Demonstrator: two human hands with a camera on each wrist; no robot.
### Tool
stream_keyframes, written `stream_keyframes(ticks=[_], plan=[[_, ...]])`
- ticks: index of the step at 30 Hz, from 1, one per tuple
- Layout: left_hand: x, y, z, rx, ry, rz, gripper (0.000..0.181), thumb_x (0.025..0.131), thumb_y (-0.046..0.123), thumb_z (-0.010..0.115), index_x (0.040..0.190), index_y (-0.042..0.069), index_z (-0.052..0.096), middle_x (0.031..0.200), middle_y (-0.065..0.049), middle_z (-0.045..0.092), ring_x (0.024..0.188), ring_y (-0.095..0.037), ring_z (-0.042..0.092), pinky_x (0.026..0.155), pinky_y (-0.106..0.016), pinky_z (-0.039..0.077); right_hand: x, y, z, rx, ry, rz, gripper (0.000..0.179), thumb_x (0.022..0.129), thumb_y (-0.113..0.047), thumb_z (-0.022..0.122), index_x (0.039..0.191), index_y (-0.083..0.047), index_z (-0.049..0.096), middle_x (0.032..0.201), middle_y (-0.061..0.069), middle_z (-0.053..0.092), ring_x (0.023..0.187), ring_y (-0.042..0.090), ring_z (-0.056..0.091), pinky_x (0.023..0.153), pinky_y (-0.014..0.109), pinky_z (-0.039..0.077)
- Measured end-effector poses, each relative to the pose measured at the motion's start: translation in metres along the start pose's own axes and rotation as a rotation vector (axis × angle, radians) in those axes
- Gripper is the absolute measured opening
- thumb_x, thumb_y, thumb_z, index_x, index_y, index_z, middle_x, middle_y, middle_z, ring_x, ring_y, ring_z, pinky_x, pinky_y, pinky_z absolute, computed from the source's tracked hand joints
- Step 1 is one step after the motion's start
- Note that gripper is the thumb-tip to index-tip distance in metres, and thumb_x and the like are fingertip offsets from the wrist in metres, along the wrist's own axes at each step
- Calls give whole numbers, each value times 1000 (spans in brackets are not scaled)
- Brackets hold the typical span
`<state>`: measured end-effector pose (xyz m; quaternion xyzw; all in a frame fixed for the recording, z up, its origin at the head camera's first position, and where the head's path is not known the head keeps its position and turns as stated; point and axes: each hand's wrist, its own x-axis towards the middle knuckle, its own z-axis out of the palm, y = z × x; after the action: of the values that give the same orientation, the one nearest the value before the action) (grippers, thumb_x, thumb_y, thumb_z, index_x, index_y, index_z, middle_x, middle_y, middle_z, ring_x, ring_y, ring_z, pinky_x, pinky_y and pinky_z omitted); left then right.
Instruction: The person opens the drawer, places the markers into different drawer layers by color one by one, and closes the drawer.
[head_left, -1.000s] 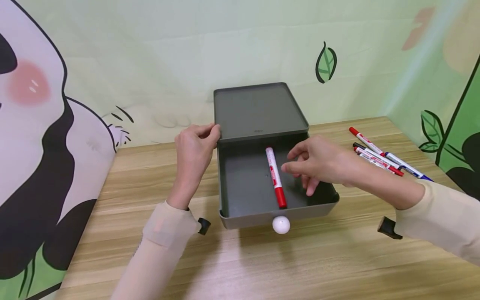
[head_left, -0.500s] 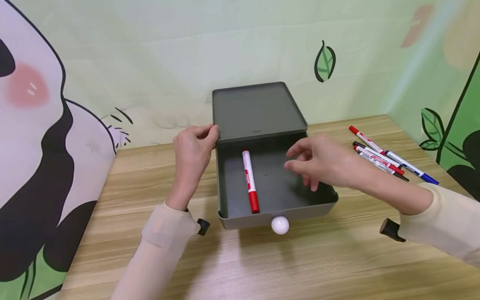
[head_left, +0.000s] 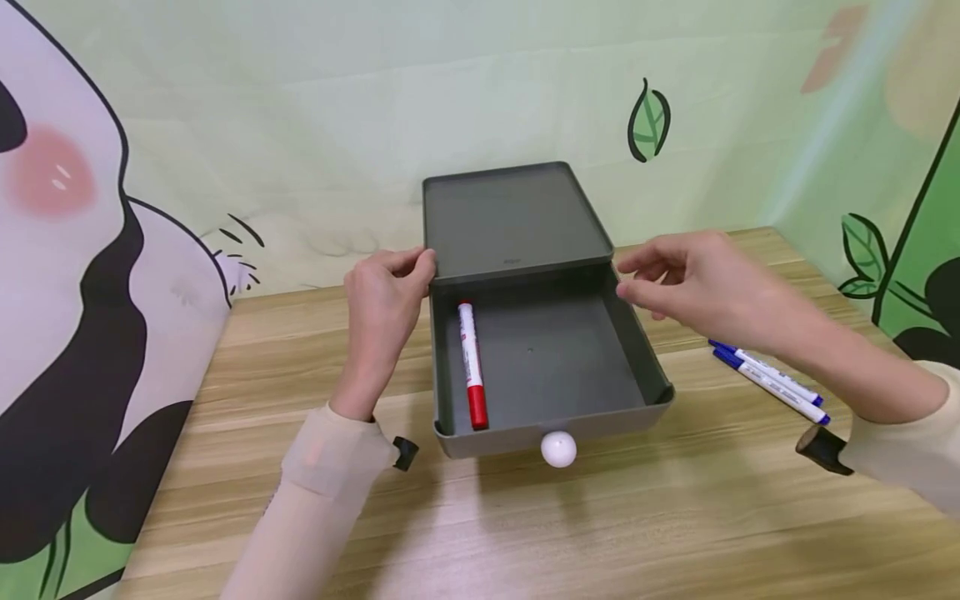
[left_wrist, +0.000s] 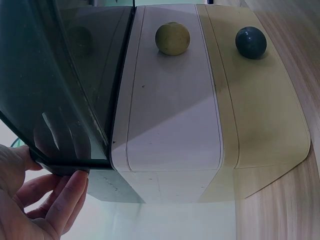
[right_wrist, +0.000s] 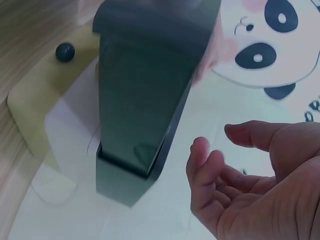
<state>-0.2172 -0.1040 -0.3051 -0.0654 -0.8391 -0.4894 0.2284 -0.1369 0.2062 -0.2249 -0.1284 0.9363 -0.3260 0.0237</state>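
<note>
A red-capped white marker (head_left: 472, 358) lies lengthwise inside the pulled-out grey drawer (head_left: 555, 423), close to its left wall. A white knob (head_left: 558, 449) sits on the drawer's front. With thumb and fingers, my left hand (head_left: 386, 300) pinches the left front corner of the grey drawer unit's top (head_left: 517, 221); the left wrist view shows the fingers curled under that edge. Just right of the unit, beside the drawer's right wall, my right hand (head_left: 705, 279) hovers. Its fingers are loosely bent and hold nothing, as the right wrist view confirms.
Below the open drawer are a pale drawer (left_wrist: 172, 110) with a yellowish knob and a yellow drawer (left_wrist: 270, 110) with a dark knob. Two blue-capped markers (head_left: 772, 383) lie on the wooden table (head_left: 300, 500) at right. My right forearm covers part of the table there.
The red marker has moved left across the drawer floor. My right hand has withdrawn from over the drawer, up and right. Its arm now covers the other markers and uncovers two blue ones. Left hand unmoved.
</note>
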Motion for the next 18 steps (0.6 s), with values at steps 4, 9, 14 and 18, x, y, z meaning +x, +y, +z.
stream_keyframes(ticks=[4, 9, 14, 18], plan=[[0, 0, 0, -2, -1, 4, 26, 96, 24, 69, 110, 6, 82, 98, -10, 76, 69, -16, 73, 65, -27, 57, -3, 15, -13, -67, 27, 49, 43, 103, -31, 65, 133, -2, 66, 112, 11, 72, 91, 23, 65, 69, 29, 51], [1, 0, 0, 7, 4, 12, 25, 96, 23, 69, 110, 7, 82, 98, -9, 76, 69, -17, 73, 66, -28, 56, -8, 36, -28, -80, 20, 126, 50, 104, -39, 61, 140, -4, 62, 125, 16, 68, 114, 34, 63, 92, 47, 50], [1, 1, 0, 10, 8, 18, 25, 96, 22, 69, 109, 5, 82, 97, -10, 77, 69, -17, 72, 65, -27, 55, -9, 58, -39, -118, 24, 204, 56, 104, -47, 57, 142, -7, 59, 133, 20, 64, 116, 36, 61, 84, 42, 51], [0, 0, 0, 11, 13, 21, 24, 96, 21, 70, 109, 5, 82, 96, -10, 77, 70, -18, 72, 64, -26, 53, -9, 74, -45, -139, 44, 243, 61, 103, -53, 56, 143, -6, 59, 135, 23, 62, 107, 34, 62, 75, 35, 50]])
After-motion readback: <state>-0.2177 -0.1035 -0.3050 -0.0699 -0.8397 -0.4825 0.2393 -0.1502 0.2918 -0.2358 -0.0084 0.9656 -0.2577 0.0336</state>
